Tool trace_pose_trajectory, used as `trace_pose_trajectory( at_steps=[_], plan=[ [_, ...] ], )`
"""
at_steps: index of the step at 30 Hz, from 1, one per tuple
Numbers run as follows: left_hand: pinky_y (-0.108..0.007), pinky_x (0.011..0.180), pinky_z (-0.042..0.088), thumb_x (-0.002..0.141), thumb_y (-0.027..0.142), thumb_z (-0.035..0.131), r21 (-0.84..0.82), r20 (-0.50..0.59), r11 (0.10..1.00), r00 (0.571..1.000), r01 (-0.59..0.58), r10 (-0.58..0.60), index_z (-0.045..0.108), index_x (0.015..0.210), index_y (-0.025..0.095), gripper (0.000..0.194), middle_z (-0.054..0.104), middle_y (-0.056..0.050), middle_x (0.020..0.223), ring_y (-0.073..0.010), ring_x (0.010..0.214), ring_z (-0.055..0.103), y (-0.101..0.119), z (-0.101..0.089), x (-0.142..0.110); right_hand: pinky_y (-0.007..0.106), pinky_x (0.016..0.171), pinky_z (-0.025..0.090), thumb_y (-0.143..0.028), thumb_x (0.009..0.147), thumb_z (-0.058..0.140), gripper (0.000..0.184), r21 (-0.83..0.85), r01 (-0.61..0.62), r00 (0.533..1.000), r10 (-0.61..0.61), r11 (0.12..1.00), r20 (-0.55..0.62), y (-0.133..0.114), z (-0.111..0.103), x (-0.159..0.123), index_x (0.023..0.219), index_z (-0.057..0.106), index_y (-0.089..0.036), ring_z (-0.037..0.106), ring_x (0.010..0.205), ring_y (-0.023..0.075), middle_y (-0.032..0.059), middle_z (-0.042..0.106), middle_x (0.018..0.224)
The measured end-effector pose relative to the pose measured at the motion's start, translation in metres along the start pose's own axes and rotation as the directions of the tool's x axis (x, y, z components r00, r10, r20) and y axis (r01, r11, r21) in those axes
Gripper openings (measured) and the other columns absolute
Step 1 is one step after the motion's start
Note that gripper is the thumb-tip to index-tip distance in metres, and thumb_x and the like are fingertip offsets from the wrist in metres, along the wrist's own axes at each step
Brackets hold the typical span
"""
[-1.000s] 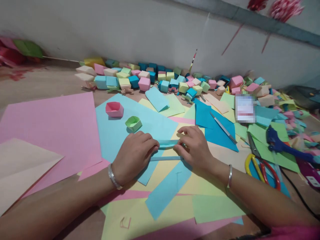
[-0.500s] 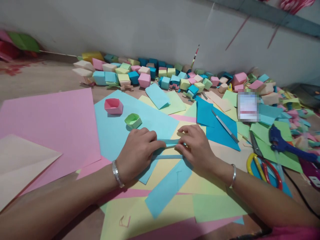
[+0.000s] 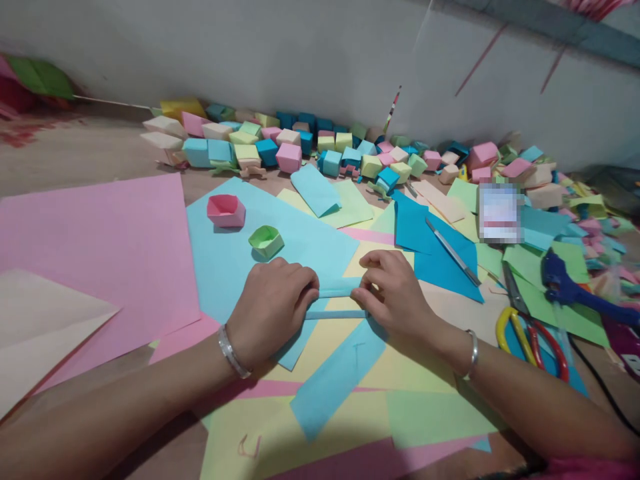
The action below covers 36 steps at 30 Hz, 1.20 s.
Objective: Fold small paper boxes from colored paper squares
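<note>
Left hand (image 3: 277, 310) and right hand (image 3: 395, 293) are pinching a blue strip (image 3: 337, 287) closed; a B-like letter (image 3: 632, 363) is showing near the tabletop's (image 3: 110, 157) right edge.

Paper-craft workspace, with scissors (image 3: 517, 300) and colored sheets (image 3: 100, 247).

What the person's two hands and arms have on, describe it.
Left hand and right hand are ungloved. Each wrist has a silver-coloured bangle: the left bangle a broad band, the right bangle slimmer-looking. A magenta sleeve shows by the right elbow.
</note>
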<state>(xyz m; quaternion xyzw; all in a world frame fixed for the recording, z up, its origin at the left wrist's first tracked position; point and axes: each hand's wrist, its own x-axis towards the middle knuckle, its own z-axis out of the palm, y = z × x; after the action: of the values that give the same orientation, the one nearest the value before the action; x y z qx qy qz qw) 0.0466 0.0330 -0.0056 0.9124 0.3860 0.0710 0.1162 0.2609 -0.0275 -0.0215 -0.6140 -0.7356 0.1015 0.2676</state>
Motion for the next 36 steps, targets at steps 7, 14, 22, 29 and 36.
trace_pose_trajectory(
  at_steps=[7, 14, 22, 29, 36],
  plan=[
    [-0.034, 0.063, 0.026, 0.093, 0.031, 0.050, 0.054, 0.010, 0.998, 0.999, 0.041, -0.042, 0.062, 0.081, 0.021, 0.020, 0.064, -0.003, 0.077, -0.0221, 0.072, 0.049, -0.001, -0.002, -0.002, 0.038, 0.080, 0.040, -0.020, 0.080, 0.066, 0.020, 0.009, -0.012, 1.000, 0.012, 1.000, 0.007, -0.003, 0.000, 0.001, 0.063, 0.055, -0.018, 0.050, 0.098, 0.0241, 0.0075, 0.059, 0.101],
    [-0.036, 0.067, 0.030, 0.093, 0.036, 0.050, 0.084, 0.017, 0.996, 0.999, 0.037, -0.038, 0.063, 0.078, 0.020, 0.025, 0.062, -0.005, 0.078, -0.0232, 0.075, 0.048, -0.010, -0.009, -0.006, 0.038, 0.080, 0.040, -0.019, 0.080, 0.065, 0.019, 0.010, -0.032, 0.999, 0.032, 0.999, 0.019, -0.003, 0.001, 0.000, 0.064, 0.056, -0.018, 0.051, 0.097, 0.0235, 0.0074, 0.059, 0.102],
    [-0.035, 0.061, 0.029, 0.090, 0.034, 0.053, 0.141, -0.009, 0.989, 0.999, 0.045, -0.044, 0.061, 0.071, 0.019, 0.026, 0.061, -0.006, 0.074, -0.0236, 0.073, 0.048, -0.009, -0.008, -0.005, 0.039, 0.080, 0.040, -0.021, 0.084, 0.061, 0.018, 0.010, -0.021, 0.999, 0.021, 1.000, 0.028, 0.000, 0.000, -0.001, 0.067, 0.060, -0.019, 0.051, 0.097, 0.0233, 0.0066, 0.059, 0.104],
    [-0.034, 0.059, 0.027, 0.089, 0.034, 0.055, 0.140, 0.010, 0.989, 0.998, 0.056, -0.058, 0.062, 0.068, 0.018, 0.027, 0.062, -0.007, 0.073, -0.0245, 0.073, 0.050, -0.008, -0.010, -0.002, 0.039, 0.080, 0.040, -0.018, 0.082, 0.062, 0.020, -0.024, -0.045, 0.998, 0.045, 0.999, 0.036, -0.003, 0.000, 0.000, 0.064, 0.053, -0.018, 0.051, 0.097, 0.0240, 0.0075, 0.060, 0.104],
    [-0.034, 0.058, 0.027, 0.088, 0.038, 0.056, 0.128, 0.014, 0.988, 0.996, 0.082, -0.085, 0.061, 0.064, 0.019, 0.031, 0.060, -0.007, 0.068, -0.0253, 0.072, 0.049, -0.011, -0.011, 0.000, 0.038, 0.080, 0.041, -0.016, 0.082, 0.063, 0.010, 0.039, -0.092, 0.994, 0.090, 0.995, 0.055, -0.005, -0.003, -0.001, 0.077, 0.055, -0.020, 0.050, 0.100, 0.0240, 0.0066, 0.059, 0.106]
  ],
)
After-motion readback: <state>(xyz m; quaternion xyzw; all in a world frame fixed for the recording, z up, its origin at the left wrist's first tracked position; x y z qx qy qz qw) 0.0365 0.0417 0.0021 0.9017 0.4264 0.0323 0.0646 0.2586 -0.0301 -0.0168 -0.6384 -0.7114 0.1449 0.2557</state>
